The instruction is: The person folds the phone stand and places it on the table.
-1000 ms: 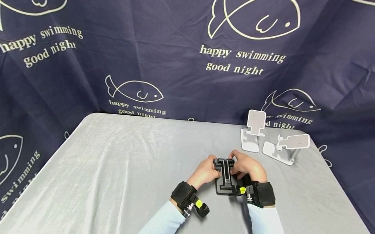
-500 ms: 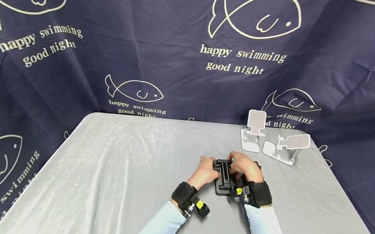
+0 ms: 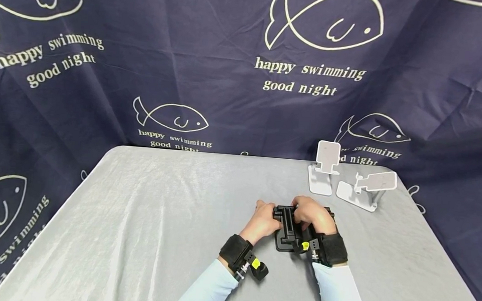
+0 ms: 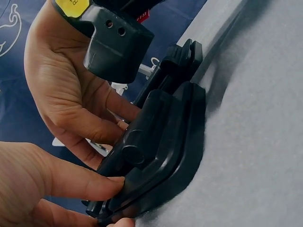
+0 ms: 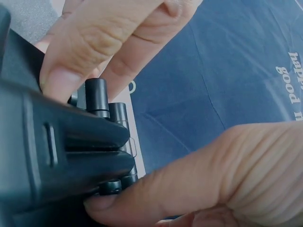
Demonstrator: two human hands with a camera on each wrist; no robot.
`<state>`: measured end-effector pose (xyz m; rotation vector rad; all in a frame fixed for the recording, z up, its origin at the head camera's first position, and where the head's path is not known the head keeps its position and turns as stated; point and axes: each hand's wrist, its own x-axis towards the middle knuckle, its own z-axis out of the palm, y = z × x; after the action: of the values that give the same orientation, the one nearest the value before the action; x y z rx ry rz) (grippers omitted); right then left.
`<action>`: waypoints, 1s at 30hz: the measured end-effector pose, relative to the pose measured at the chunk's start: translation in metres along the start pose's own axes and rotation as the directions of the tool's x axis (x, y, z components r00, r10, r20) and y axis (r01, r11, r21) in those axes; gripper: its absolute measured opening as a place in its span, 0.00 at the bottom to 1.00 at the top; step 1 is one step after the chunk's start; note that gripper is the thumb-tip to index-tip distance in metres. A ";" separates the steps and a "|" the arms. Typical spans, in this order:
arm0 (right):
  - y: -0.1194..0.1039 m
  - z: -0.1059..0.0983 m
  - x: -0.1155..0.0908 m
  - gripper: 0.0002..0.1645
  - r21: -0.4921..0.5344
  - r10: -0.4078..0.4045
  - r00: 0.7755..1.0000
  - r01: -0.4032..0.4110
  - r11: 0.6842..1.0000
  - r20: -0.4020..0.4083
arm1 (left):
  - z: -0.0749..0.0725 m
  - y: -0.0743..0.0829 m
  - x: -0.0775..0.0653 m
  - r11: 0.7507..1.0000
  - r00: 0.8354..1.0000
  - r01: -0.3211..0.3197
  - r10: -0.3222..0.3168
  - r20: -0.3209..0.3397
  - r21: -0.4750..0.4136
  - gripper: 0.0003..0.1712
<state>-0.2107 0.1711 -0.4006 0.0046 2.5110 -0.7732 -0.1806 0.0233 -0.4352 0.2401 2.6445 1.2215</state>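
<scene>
A black folding phone stand (image 3: 289, 230) is held between both hands on the table. Its folded arm lies flat along the base in the head view, with hinge rods (image 5: 98, 97) at the far end. My left hand (image 3: 263, 221) grips the left edge; its thumb (image 4: 102, 186) lies on the stand's side in the left wrist view. My right hand (image 3: 314, 215) grips the right side near the far end, its thumb (image 5: 137, 196) beside the hinge rods. Fingers hide part of the stand. A black part (image 3: 330, 212) shows beyond the right hand.
Two white phone stands, one upright (image 3: 326, 169) and one turned sideways (image 3: 365, 189), are at the back right of the grey cloth-covered table (image 3: 141, 227). A dark blue fish-print curtain (image 3: 230, 74) hangs behind the far edge.
The right hand and wrist have shifted slightly left and nearer, exposing a black part on its right. The left hand has moved slightly left. The white stands have stayed put.
</scene>
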 end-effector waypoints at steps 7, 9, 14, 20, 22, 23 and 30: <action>0.005 0.001 -0.002 0.23 0.014 -0.033 0.999 0.033 0.999 -0.009 | -0.004 -0.002 0.002 0.999 0.998 -0.032 0.031 0.046 0.008 0.16; 0.008 -0.001 -0.004 0.23 0.049 -0.051 0.999 0.050 0.998 0.010 | -0.009 0.001 0.005 0.999 0.995 -0.013 0.008 0.101 0.052 0.19; 0.015 -0.018 -0.009 0.23 0.148 -0.153 0.987 0.143 0.979 0.055 | -0.028 0.018 0.017 0.990 0.977 0.006 -0.037 0.212 0.141 0.30; 0.023 -0.059 -0.021 0.26 0.115 -0.258 0.956 0.274 0.955 -0.138 | -0.038 0.043 0.042 0.993 0.979 -0.048 0.069 0.193 -0.108 0.37; 0.026 -0.071 -0.023 0.26 0.083 -0.251 0.934 0.280 0.956 -0.254 | -0.035 0.047 0.052 0.969 0.979 -0.059 0.103 0.176 -0.238 0.37; 0.027 -0.076 -0.024 0.27 0.075 -0.239 0.920 0.274 0.959 -0.311 | -0.032 0.048 0.058 0.950 0.980 -0.054 0.109 0.167 -0.306 0.38; 0.042 -0.095 -0.008 0.37 0.247 -0.103 0.816 0.289 0.925 -0.569 | 0.005 0.049 0.096 0.648 0.972 0.010 0.173 0.160 -0.762 0.41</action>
<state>-0.2423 0.2577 -0.3513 0.0896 2.9102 -1.4459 -0.2688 0.0812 -0.4134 0.3174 1.7259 2.0707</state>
